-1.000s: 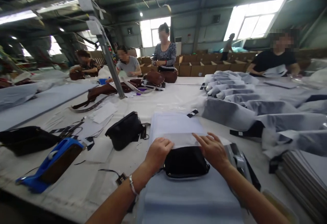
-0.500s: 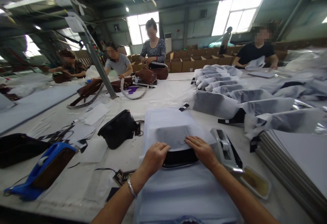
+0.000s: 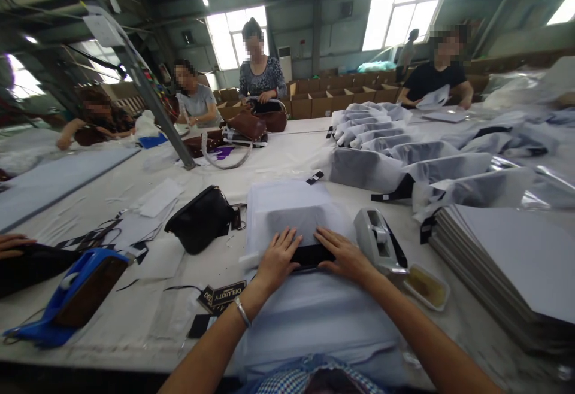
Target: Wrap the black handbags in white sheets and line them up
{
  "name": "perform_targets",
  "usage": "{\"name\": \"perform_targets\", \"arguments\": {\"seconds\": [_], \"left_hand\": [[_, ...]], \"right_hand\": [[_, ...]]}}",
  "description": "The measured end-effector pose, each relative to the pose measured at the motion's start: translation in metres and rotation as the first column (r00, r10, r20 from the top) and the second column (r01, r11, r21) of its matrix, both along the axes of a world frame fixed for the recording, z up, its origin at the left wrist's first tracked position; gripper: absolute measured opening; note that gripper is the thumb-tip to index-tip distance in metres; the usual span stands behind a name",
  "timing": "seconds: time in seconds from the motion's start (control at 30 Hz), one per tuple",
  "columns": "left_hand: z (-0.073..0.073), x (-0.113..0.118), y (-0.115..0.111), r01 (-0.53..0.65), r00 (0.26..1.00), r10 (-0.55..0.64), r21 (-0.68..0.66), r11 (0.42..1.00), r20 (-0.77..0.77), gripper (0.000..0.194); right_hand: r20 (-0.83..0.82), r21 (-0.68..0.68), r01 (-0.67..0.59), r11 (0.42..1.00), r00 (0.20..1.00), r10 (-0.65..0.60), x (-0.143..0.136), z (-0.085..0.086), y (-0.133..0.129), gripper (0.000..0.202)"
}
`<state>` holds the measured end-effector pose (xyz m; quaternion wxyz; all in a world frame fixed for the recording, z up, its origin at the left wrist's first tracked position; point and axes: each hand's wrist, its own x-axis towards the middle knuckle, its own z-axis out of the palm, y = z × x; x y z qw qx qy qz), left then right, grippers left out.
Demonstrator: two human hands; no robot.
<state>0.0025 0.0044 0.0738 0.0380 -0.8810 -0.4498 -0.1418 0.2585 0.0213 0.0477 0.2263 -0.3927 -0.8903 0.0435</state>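
A black bag [image 3: 313, 256] lies on a stack of pale tissue paper [image 3: 309, 316] right in front of me, partly covered by a translucent white sheet [image 3: 294, 221]. My left hand [image 3: 281, 256] rests flat on the left side of the covered bag, its fingers spread over the sheet. On the right side, my right hand [image 3: 344, 255] lies the same way, fingers stretched out and pointing inward. Both palms touch the bag near its uncovered front edge. Neither hand is wrapped round anything. The bag's far part shows only as a dark shape through the sheet.
To the left are another black bag [image 3: 200, 219], a blue tape dispenser [image 3: 74, 295] and black tags [image 3: 227, 293]. A grey tape dispenser [image 3: 380, 238], a small tray [image 3: 426, 286] and stacked boards [image 3: 507, 262] stand right, before several wrapped bags [image 3: 363, 167]. A co-worker's hand [image 3: 15, 244] shows far left.
Both hands have slid nearer and flattened, with the fingers now spread over the covered bag. Less of the black front shows. A co-worker's hand has appeared at the left edge.
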Motion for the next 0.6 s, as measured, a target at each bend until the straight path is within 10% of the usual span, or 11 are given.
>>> {"name": "perform_targets", "arguments": {"seconds": [0.27,0.6], "left_hand": [[-0.012,-0.006,0.002,0.005,1.0,-0.005,0.013,1.0,0.02,0.061],[-0.019,-0.007,-0.006,0.014,0.997,-0.012,-0.02,1.0,0.082,0.051]], "right_hand": [[0.003,-0.022,0.06,0.998,0.998,-0.06,-0.01,0.003,-0.001,0.058],[-0.131,-0.331,-0.155,0.931,0.984,0.118,0.009,0.01,-0.099,0.047]]}}
